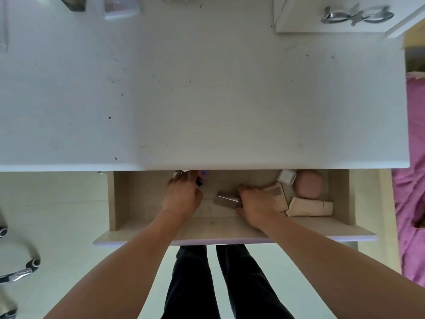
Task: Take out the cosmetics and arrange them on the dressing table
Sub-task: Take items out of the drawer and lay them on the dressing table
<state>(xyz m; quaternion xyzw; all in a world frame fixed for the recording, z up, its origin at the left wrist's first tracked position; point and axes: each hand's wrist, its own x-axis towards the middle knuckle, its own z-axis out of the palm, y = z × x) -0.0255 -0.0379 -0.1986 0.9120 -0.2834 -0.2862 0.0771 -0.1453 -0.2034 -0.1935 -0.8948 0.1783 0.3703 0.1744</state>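
The white dressing table (207, 100) is bare above an open drawer (232, 229). Left hand (182, 194) curls around small items at the back (count unclear); right hand (257, 203) closes on a metallic case (226, 200) — probably light, stiff and slippery, best pinched by its edges. Beside it: two beige tubes (309, 207), one pink compact (308, 184), one white box (286, 177).
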